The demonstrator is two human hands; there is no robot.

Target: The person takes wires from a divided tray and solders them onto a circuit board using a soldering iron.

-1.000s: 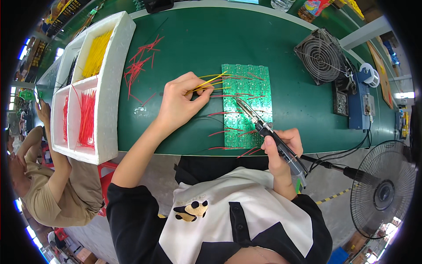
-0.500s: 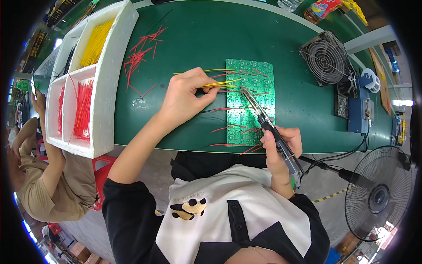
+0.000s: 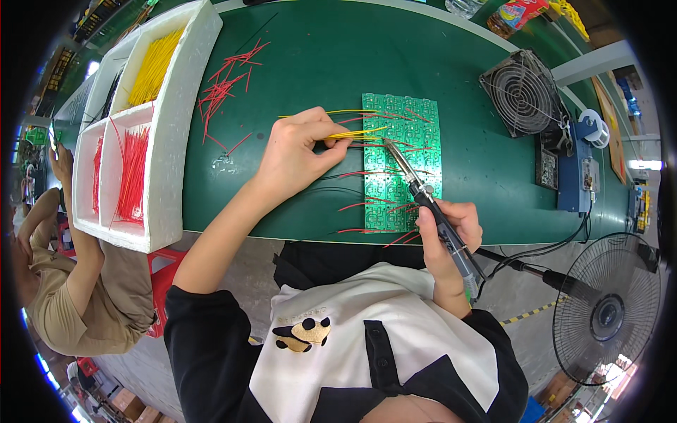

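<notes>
A green circuit board panel (image 3: 381, 190) lies on the green table, with red, black and yellow wires running off its left side. My left hand (image 3: 300, 151) is closed in a pinch on several yellow wires (image 3: 356, 135), whose far ends reach over the upper part of the panel. In my right hand (image 3: 451, 236) is a soldering iron (image 3: 423, 190), gripped by its dark handle. Its metal tip points up and left, at the yellow wire ends; whether it touches them I cannot tell.
A white foam box (image 3: 163, 169) of yellow, red and black wires stands at left. Loose red wires (image 3: 222, 92) lie nearby. A small fan (image 3: 522, 95), a blue solder station (image 3: 577, 166) and a standing fan (image 3: 608, 310) are at right. Another person (image 3: 92, 296) sits far left.
Both hands stay almost in place. The soldering iron and my right hand have shifted very slightly, with the tip still by the yellow wire ends.
</notes>
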